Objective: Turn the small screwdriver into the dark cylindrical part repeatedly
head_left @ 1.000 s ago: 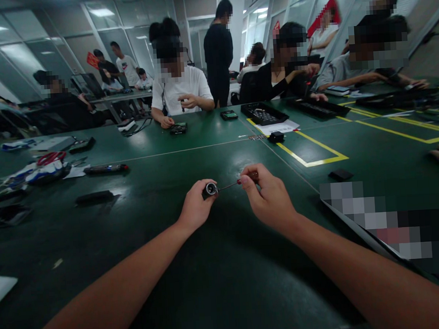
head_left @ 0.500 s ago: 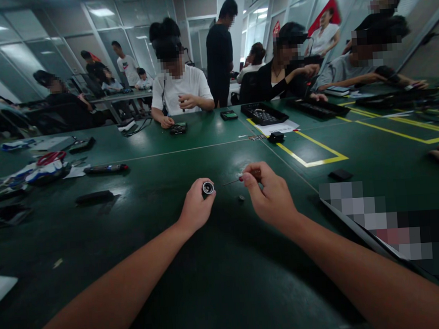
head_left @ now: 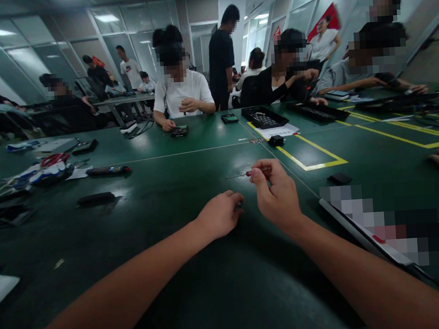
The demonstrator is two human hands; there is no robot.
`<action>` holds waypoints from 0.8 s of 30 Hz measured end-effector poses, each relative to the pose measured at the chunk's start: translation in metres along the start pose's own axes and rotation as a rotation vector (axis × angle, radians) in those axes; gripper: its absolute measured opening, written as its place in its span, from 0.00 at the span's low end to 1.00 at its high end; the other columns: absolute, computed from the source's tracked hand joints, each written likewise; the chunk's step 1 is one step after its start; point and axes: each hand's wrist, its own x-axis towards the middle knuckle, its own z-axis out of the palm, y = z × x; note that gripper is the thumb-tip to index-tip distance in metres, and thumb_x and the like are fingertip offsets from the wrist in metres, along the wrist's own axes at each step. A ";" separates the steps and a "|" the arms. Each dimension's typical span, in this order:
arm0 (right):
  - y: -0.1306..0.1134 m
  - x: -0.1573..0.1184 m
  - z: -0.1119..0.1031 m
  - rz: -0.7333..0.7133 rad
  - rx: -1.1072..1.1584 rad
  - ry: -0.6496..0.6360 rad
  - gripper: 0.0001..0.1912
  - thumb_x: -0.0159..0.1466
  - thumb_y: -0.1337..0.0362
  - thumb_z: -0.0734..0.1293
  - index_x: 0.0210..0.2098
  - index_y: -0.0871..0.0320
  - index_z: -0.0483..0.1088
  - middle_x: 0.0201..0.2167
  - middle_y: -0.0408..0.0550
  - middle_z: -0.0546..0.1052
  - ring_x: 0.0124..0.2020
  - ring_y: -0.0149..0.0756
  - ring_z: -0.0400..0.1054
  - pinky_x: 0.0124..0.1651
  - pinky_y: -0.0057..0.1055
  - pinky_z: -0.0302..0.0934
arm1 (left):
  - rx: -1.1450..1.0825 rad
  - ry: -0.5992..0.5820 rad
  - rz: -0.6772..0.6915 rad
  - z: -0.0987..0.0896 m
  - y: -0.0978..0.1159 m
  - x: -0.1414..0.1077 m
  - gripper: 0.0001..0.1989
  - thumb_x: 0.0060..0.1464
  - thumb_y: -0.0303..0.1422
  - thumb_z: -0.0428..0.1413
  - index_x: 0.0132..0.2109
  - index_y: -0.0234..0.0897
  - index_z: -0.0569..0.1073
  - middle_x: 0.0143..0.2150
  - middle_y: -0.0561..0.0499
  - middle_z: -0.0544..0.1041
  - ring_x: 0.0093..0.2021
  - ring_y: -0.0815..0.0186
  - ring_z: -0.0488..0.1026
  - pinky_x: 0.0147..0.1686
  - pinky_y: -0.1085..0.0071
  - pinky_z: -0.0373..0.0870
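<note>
My right hand [head_left: 278, 190] grips a small screwdriver [head_left: 266, 171] with a reddish-brown handle; its thin shaft points left, above the table. My left hand [head_left: 220, 215] is low over the green table [head_left: 197, 285], fingers curled toward the right hand. At its fingertips a little grey part [head_left: 239, 205] shows, mostly covered by the fingers. Whether the dark cylinder is still inside the left hand is hidden by the back of the hand.
A black pen-shaped tool [head_left: 108, 171] and a dark elongated piece [head_left: 96, 199] lie to the left. Ahead are a small black block [head_left: 276, 140] and a black parts tray [head_left: 264, 117]. A flat board [head_left: 365, 240] lies at right. Co-workers sit across the table.
My left hand has moved right and turned over, so the cylinder's round open end no longer shows; its fingers are now at the small grey part. My right hand and screwdriver shifted slightly right.
</note>
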 end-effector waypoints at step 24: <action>-0.002 -0.002 -0.001 0.006 0.016 -0.045 0.04 0.72 0.61 0.61 0.41 0.52 0.67 0.33 0.46 0.78 0.36 0.41 0.76 0.39 0.39 0.67 | -0.527 0.287 -0.547 -0.070 -0.097 -0.025 0.09 0.55 0.34 0.60 0.43 0.37 0.79 0.36 0.47 0.79 0.28 0.66 0.72 0.24 0.73 0.64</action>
